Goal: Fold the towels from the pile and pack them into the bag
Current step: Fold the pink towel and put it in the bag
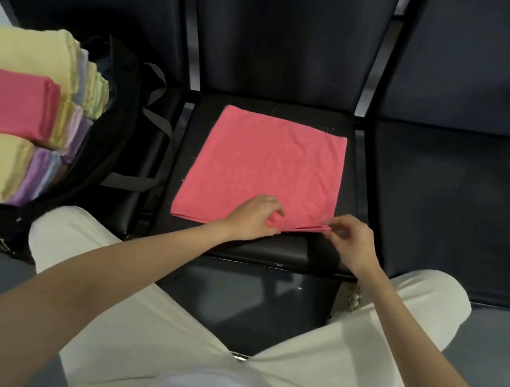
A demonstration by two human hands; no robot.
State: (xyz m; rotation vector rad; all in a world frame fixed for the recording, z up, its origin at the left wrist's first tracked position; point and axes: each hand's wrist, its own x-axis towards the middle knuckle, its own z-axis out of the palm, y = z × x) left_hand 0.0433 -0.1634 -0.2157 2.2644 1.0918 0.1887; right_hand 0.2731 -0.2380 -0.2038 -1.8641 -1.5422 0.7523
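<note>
A pink towel lies spread flat on the middle black chair seat. My left hand rests on its near edge with curled fingers pinching the cloth. My right hand pinches the near right corner, lifted a little off the seat. At the left an open black bag holds several folded towels in yellow, pink, purple and pale blue, stacked in rows.
Black seats stand to the right and left of the middle one, with tall backrests behind. The bag's straps hang toward the middle seat. My knees in pale trousers are close to the seat's front edge.
</note>
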